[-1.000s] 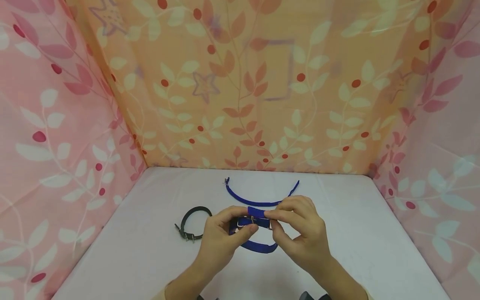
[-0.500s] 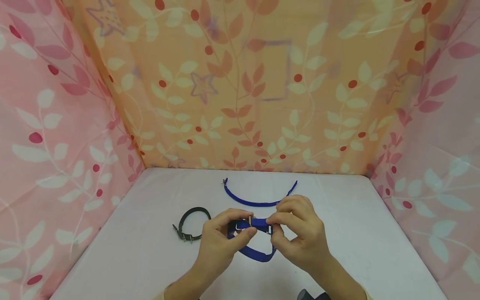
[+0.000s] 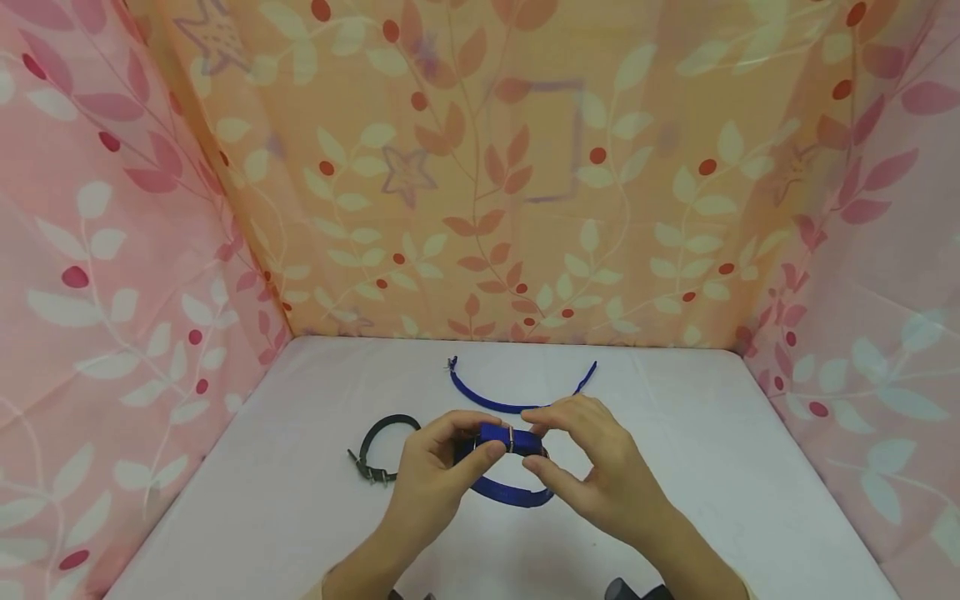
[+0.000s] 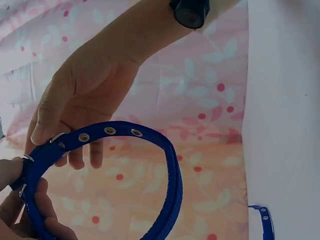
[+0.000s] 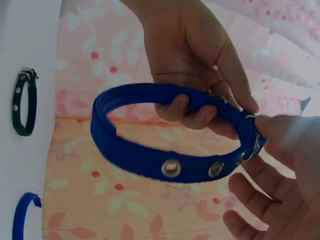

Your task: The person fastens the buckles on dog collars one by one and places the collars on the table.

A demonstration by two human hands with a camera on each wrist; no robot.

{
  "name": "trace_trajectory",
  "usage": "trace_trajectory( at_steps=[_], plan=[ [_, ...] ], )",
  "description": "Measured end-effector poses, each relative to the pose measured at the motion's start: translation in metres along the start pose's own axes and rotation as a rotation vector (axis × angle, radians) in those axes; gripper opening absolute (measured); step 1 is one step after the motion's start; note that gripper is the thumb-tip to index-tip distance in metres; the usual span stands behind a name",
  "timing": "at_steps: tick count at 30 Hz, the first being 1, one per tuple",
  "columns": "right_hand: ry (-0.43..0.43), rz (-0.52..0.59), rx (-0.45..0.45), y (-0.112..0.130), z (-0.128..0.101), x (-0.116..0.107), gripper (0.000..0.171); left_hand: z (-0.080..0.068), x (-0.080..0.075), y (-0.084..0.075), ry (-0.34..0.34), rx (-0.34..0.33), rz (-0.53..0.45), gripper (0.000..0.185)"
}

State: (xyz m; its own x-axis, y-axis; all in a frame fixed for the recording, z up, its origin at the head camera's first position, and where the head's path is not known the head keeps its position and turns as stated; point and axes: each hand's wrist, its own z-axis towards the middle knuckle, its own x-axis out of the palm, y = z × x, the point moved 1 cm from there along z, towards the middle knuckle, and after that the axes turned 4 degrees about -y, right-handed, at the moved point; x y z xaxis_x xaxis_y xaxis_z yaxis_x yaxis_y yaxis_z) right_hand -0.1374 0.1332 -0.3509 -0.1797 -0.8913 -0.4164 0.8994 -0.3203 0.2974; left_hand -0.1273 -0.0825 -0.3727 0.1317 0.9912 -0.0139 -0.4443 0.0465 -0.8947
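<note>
A blue collar (image 3: 517, 497) with metal eyelets is closed into a loop between my hands, its buckle part at the top in the head view. My left hand (image 3: 431, 467) grips the strap just left of the buckle, thumb in front. My right hand (image 3: 596, 454) has its index finger above and thumb below the strap at the buckle's right side. In the right wrist view the eyelets of the collar (image 5: 145, 160) face the camera, and the right thumb is at the metal fittings. Left fingers curl inside the loop of the collar (image 4: 172, 185) in the left wrist view.
A black buckled collar (image 3: 372, 473) lies in a ring on the white table (image 3: 262, 508), left of my left hand. Behind both hands, another blue collar (image 3: 491, 407) lies opened out in an arc. Patterned cloth walls (image 3: 480, 250) enclose the back and sides.
The strap piece at the buckle has shifted left and a metal bar now crosses it. My right fingertips have moved apart from their tighter pinch; the left hand stays nearly in place.
</note>
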Motion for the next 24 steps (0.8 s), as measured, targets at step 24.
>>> trace_trajectory(
  at_steps=[24],
  plan=[
    [0.096,-0.043,0.241,0.000,-0.004,-0.003,0.035,0.007,-0.020,-0.014,-0.226,-0.050,-0.104,0.024]
  ],
)
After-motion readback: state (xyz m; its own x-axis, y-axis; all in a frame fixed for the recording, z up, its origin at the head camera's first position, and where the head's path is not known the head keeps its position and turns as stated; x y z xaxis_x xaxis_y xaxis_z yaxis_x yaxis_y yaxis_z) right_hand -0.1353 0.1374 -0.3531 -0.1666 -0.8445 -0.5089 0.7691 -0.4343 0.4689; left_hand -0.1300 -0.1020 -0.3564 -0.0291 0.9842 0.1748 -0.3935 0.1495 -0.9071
